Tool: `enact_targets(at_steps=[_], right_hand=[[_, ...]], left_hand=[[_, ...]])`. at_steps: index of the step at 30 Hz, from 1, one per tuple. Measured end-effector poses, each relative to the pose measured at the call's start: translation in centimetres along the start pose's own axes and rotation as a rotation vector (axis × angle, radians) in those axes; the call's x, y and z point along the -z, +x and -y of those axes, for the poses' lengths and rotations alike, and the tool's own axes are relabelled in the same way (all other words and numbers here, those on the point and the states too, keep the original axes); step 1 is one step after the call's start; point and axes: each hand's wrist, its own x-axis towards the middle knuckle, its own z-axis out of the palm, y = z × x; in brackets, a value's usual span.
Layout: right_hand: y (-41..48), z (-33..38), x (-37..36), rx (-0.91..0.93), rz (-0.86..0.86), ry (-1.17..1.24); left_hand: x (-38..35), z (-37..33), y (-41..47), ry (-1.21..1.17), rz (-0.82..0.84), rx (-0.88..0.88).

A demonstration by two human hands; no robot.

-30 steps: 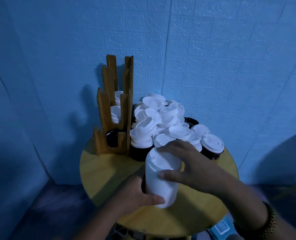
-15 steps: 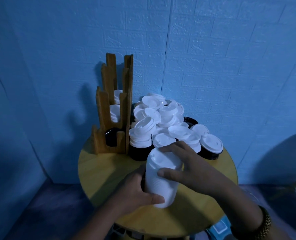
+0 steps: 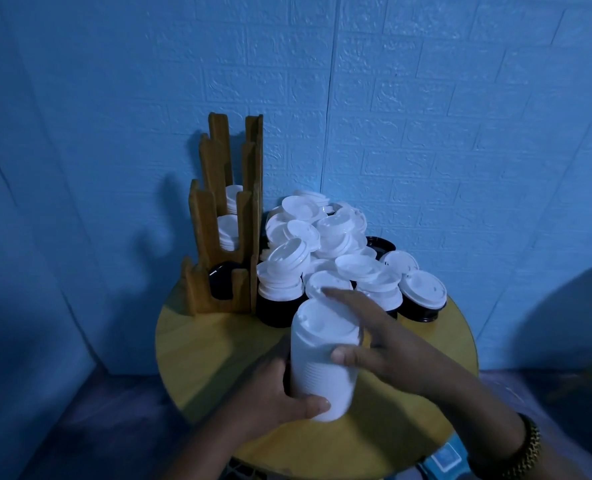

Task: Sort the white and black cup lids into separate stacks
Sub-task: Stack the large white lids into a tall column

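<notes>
Standing in this corner, I see a blue brick-patterned wall (image 3: 426,98) filling most of the view, dim and shadowed on the left. Against it sits a round yellow table (image 3: 218,348).

Across the far half of the table spreads a loose heap of white lids (image 3: 329,233), tipped at all angles and piled on one another. Under the heap's near edge are short stacks of black lids (image 3: 277,311), one at the left beside the rack and another at the right rim of the table, each capped with white ones. A further black lid shows at the back right of the heap.

To the left of the heap, touching it, stands a stepped wooden rack (image 3: 201,244) with three slots rising toward the wall. The front slot holds a black lid (image 3: 223,282); the middle and back slots hold rack white lids (image 3: 228,233).

Nearest to the person, in front of the heap, is a tall stack of white lids (image 3: 322,368), nested tightly and leaning slightly. I cannot tell whether its base touches the table.

The left hand (image 3: 270,407) is wrapped round the lower part of the stack, thumb laid across the front near the bottom. The right hand (image 3: 401,355) clasps the upper part, thumb pressed to the side at mid height and fingers reaching over the top lid.

A beaded bracelet (image 3: 526,445) circles the right wrist.
</notes>
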Motion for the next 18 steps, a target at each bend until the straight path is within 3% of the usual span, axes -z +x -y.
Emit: enact_targets(at_steps=[2,4,7,11,14,18], right_hand=[[0.9,-0.4,1.8,-0.081,-0.169,0.072],[2.5,-1.8,3.9,-0.114,-0.362,-0.171],[4.8,-4.8,5.7,-0.207,-0.227,-0.627],[6.3,-6.2,5.6,-0.240,-0.075,-0.778],[6.3,-5.5,5.2,-0.151,-0.153,-0.693],[3.2,-2.8,4.9,-0.155,-0.630,0.013]], left_hand=[[0.0,0.0,0.1,-0.009,0.004,0.012],[0.0,0.0,0.2,-0.004,0.017,0.030],[0.1,-0.1,0.2,-0.013,0.033,0.049],[0.2,0.0,0.1,-0.006,0.038,0.056],[0.3,0.0,0.1,0.003,0.043,0.061],[0.4,0.0,-0.1,0.011,0.049,0.056]])
